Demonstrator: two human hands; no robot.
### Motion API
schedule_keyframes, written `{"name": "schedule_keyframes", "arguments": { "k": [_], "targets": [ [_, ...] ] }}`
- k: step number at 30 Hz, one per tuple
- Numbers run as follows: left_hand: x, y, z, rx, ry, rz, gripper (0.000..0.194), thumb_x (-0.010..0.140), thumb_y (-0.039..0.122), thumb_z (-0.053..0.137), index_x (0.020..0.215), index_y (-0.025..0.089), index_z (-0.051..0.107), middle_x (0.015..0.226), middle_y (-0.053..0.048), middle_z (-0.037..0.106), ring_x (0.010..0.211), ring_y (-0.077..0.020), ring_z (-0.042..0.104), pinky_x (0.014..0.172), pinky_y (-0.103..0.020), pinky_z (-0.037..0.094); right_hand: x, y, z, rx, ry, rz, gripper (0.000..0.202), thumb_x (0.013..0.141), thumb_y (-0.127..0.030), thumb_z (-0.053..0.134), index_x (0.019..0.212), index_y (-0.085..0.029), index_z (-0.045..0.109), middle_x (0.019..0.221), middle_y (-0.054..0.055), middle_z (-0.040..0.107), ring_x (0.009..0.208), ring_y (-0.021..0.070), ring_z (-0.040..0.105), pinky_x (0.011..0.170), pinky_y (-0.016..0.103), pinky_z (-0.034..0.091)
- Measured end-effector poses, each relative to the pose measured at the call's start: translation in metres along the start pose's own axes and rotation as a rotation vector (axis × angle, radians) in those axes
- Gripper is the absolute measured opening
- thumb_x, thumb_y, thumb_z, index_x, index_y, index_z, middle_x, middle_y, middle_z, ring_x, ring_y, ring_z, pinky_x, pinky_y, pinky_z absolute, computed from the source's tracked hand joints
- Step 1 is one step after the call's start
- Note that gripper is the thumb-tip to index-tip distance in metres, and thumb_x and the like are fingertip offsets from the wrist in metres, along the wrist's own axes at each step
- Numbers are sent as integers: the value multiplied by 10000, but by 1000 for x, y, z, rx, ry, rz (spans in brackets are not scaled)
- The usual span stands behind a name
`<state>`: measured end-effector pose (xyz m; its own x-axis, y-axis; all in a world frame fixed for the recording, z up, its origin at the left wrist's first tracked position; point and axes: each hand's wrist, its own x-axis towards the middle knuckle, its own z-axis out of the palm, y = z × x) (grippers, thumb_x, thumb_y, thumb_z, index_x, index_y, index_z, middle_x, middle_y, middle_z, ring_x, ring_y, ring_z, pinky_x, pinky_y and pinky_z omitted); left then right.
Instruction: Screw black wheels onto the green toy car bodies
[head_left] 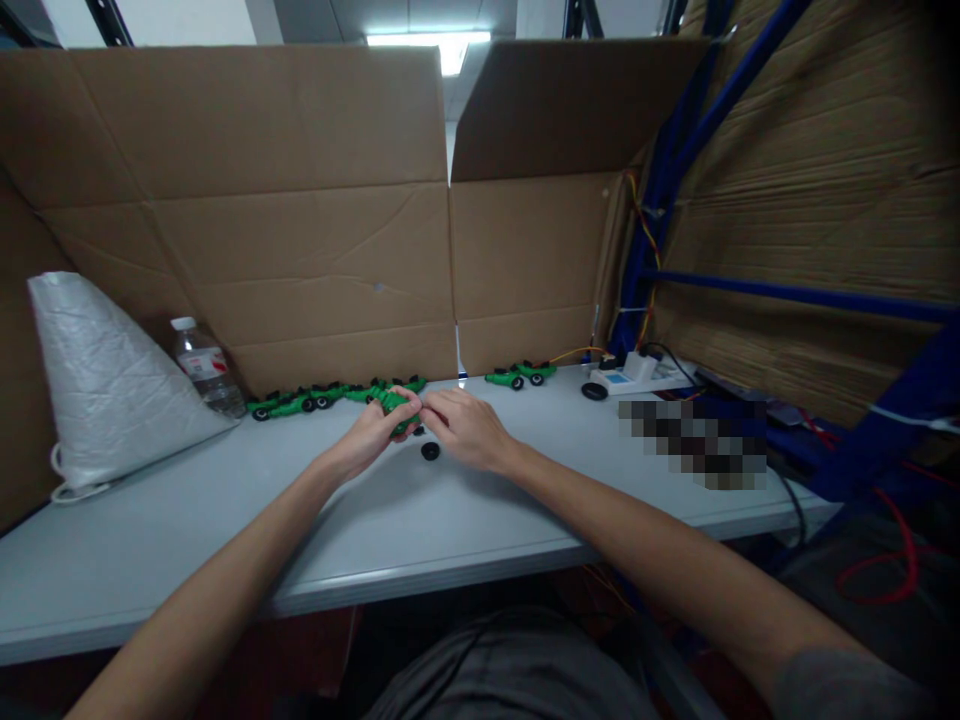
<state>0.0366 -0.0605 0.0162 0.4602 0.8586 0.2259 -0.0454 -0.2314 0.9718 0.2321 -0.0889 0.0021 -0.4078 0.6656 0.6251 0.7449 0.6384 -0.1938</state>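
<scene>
Near the middle of the table, my left hand [367,437] is wrapped round a green toy car body [396,402], held just above the surface. My right hand [469,428] meets it from the right, its thumb and index finger pinched at the car's edge; whatever they hold is too small to make out. A black wheel [430,451] lies on the table just below the hands. Behind my left hand stands a row of green toy cars [289,402] with black wheels, along the cardboard. Two more green cars [520,375] are at the back, right of centre.
The white table [337,575] has cardboard walls [337,250] behind it. A silvery bag [120,390] and a plastic bottle [204,365] stand at the left. At the right are a black round part [595,391], a power strip [645,375], cables and a blue metal frame [795,290].
</scene>
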Motion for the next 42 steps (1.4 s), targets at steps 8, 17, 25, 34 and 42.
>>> {"name": "schedule_keyframes", "arguments": {
  "k": [8,17,25,34,42],
  "targets": [
    [-2,0,2,35,-26,11,343,841,463,804,892,155,663,708,16,526,616,-111,460,572,-243,345,1,8,5,65,3,-86,320,1117,-309,410,912,-180,620,924,53,685,849,175,542,860,299,363],
    [-5,4,1,57,-39,-4,343,824,461,800,882,172,623,777,10,519,671,-121,470,598,-246,363,4,14,11,289,44,-154,337,1101,-325,480,825,-188,617,774,8,628,715,159,469,763,301,327],
    [-4,-1,-7,113,-112,49,274,831,375,793,872,187,596,780,20,499,723,-136,466,662,-263,376,3,17,14,293,6,-185,307,1085,-304,522,844,-195,677,766,9,626,751,167,477,776,293,327],
    [-7,-2,-7,127,-184,82,319,823,372,822,869,184,568,758,40,486,700,-119,433,676,-266,340,3,23,15,312,-15,-258,273,1075,-263,535,876,-207,713,741,1,599,756,170,473,766,291,320],
    [-6,-6,-10,143,-155,65,368,780,365,862,865,192,549,807,33,501,732,-122,455,672,-252,337,5,27,18,289,-58,-246,332,1051,-249,540,727,-192,575,696,-8,509,755,173,447,752,291,314]
  ]
}}
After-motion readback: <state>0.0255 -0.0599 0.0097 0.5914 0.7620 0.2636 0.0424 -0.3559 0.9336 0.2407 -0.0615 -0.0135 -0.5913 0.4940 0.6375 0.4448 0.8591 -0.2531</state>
